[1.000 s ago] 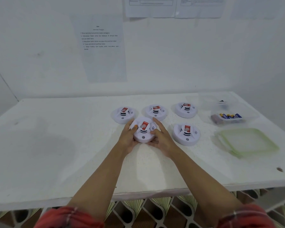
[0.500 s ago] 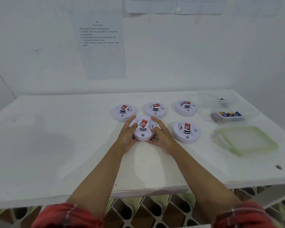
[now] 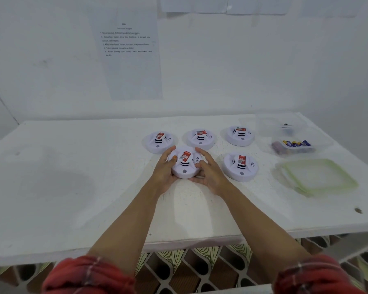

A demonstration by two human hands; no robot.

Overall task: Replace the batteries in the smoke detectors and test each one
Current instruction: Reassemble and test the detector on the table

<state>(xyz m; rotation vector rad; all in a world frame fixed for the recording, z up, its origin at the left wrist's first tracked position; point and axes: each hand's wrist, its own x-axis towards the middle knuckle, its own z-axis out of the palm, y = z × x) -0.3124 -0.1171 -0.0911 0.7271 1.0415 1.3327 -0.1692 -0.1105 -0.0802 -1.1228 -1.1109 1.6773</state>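
White surface [image 3: 72, 187] stands below a white wall [image 3: 263, 71]. Left hand [image 3: 163, 172] and right hand [image 3: 211, 176] curl around the held detector [image 3: 184, 164] at mid-surface, gripping its rim: round, white, red label, black vent slots. Four matching detectors [image 3: 240, 167] sit just beside it.

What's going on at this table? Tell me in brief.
A person grips one smoke detector between the left hand and right hand at the white table. Four more detectors sit behind and right of it, untouched. Batteries wait in a clear tub on the right, behind a green lid.
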